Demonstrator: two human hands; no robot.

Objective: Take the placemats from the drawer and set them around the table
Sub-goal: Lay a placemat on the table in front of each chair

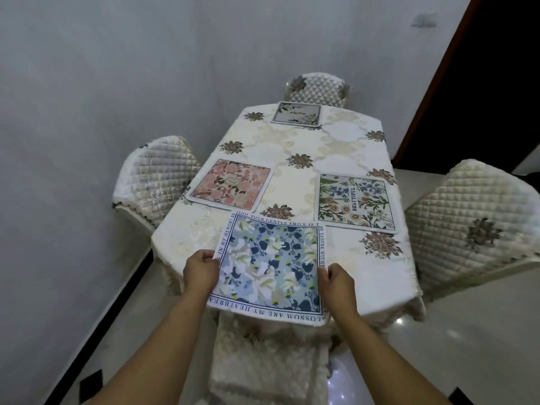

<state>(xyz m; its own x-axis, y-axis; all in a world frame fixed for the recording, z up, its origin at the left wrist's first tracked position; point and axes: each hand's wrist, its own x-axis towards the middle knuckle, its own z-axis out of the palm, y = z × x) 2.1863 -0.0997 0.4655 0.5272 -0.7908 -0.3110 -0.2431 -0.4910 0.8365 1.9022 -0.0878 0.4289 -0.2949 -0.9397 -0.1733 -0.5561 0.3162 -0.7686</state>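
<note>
A blue floral placemat (270,266) with a text border lies at the near end of the table (295,147), its near edge hanging past the table's edge. My left hand (201,271) grips its left edge and my right hand (339,283) grips its right edge. A pink floral placemat (230,182) lies at the table's left side. On the right side lies a green and white placemat (355,201) with the word BEAUTIFUL. A grey placemat (295,113) sits at the far end. No drawer is in view.
The table wears a cream cloth with brown flowers. Quilted covered chairs stand at the left (153,176), right (473,226), far end (317,89) and right below me (268,358). A grey wall runs along the left; a dark doorway (496,83) opens at the right.
</note>
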